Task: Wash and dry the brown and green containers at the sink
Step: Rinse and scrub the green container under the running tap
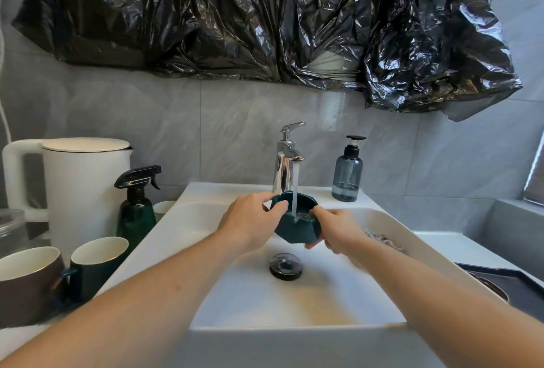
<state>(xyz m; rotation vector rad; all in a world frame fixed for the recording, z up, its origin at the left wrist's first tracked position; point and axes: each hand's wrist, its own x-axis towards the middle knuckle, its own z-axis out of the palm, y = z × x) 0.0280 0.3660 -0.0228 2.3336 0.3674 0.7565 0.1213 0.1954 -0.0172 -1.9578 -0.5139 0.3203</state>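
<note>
Rinsing the green container under the tap

Left hand [250,220] and right hand [335,229] pinch the green container [294,227] by opposite rims, mouth up over the sink [294,308] near its back edge, so the tap [287,158] stream fills it.

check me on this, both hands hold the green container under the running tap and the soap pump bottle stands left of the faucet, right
Not quite. The head view shows the soap pump bottle standing right of the faucet, on the sink ledge. The rest holds: the left hand and right hand both hold the green container under the running tap.
</note>
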